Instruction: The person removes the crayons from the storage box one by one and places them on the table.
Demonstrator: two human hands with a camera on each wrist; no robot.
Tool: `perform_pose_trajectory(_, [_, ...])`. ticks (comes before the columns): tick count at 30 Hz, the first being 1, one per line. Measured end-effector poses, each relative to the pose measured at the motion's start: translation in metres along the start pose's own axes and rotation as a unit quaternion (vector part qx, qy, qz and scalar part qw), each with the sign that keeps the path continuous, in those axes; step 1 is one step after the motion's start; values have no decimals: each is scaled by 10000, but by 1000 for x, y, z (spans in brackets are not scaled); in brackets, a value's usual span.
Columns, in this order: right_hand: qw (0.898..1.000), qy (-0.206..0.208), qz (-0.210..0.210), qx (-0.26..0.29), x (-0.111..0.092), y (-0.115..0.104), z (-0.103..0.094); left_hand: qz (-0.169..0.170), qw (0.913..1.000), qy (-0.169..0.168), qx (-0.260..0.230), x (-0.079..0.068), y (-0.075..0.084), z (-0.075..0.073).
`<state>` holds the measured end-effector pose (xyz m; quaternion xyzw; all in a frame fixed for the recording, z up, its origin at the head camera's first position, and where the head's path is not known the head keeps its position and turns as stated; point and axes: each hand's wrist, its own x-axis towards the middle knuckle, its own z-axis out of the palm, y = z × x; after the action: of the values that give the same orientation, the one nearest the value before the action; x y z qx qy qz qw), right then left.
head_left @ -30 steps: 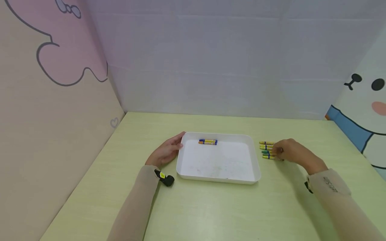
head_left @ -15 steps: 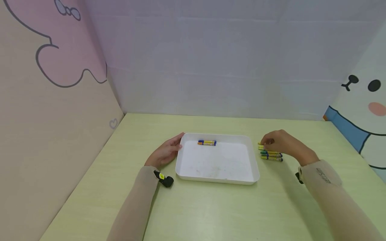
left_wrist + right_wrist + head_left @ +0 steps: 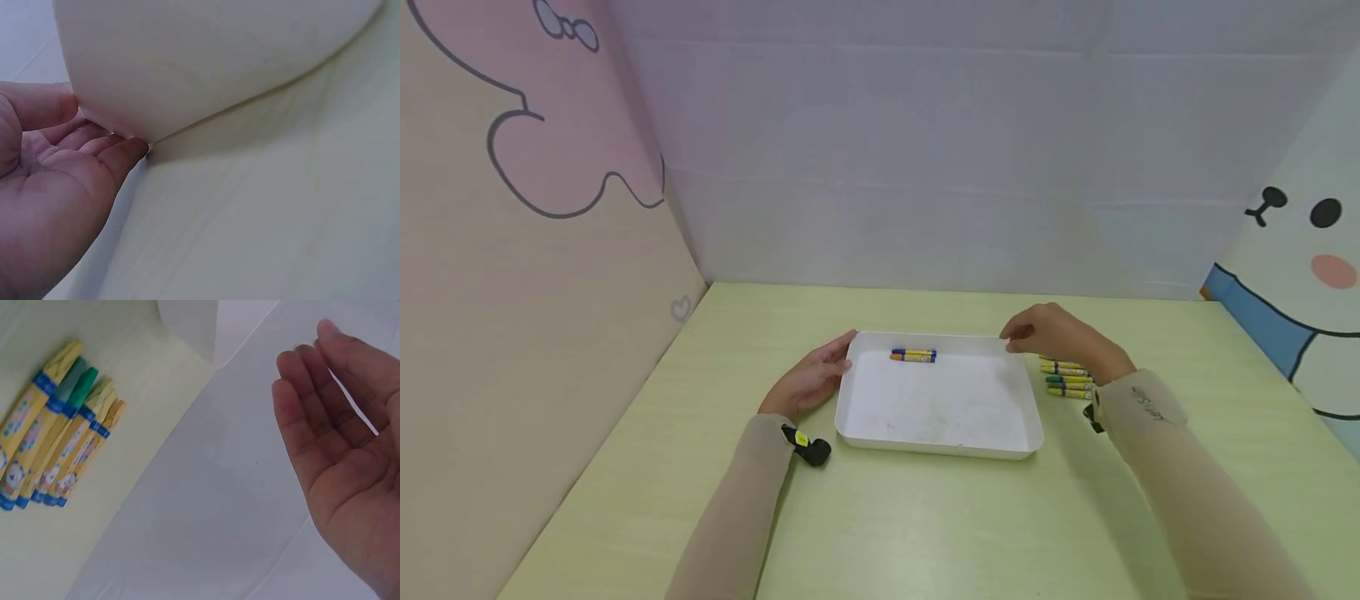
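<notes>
crayons (image 3: 1067, 380) — near right fingers (image 3: 297, 434) but apart, tray (image 3: 940, 408) touching left fingers (image 3: 124, 157)

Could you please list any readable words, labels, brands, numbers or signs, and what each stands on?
None is legible.
Right sleeve: dark lettering, too blurred.
Left cuff: yellow label, too small.
Crayons beside and inside the tray: print too small or blurred to read.

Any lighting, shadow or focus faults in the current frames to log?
Head view: mostly even light, soft shadow beside the right sleeve, faint sheen on the near table. Left wrist view: dim, soft, shadow along the tray's base. Right wrist view: dull; print on the crayons too soft to read.
</notes>
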<state>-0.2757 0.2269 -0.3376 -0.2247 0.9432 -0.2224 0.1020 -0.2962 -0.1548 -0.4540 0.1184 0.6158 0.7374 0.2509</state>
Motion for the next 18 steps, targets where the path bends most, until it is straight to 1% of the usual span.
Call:
perform_pose_trajectory(5, [9999,-45,9,157,17,-14,10,8,10000,7,-13,0,0,1])
perform_pose_trajectory(9, [9996,-118,-8,244,32,-22,24,31,10000,-16,-65,0,0,1])
perform_pose_trajectory(13, [9992,-200,-140,312,44,-31,36,34,10000,3,-40,-1,1,1])
perform_pose_trajectory(18, [9984,-273,-266,418,54,-41,47,21,10000,9,-19,-2,2,2])
